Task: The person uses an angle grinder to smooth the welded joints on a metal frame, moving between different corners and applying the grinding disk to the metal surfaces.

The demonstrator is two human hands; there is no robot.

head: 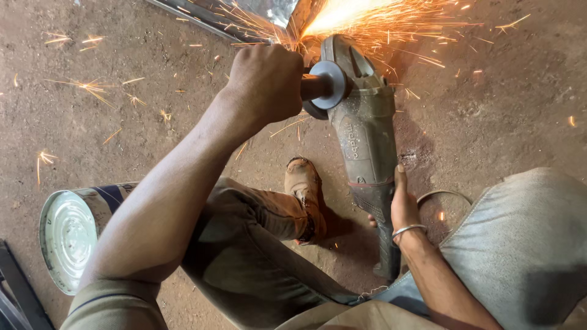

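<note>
I hold a large grey-green angle grinder (364,131) with both hands. My left hand (264,82) is clenched around its black side handle (321,87). My right hand (403,205), with a metal bangle at the wrist, grips the rear handle from the right side. The grinder's head meets a metal frame (211,18) at the top of the view, and bright orange sparks (361,18) spray out from there across the ground. The disc itself is hidden by the guard and the glare.
A round metal can (70,235) lies on its side at the lower left. My brown boot (304,189) rests on the dirt floor (507,91) below the grinder. A cable loop (443,194) runs by my right wrist. A dark metal bar (15,293) sits in the bottom left corner.
</note>
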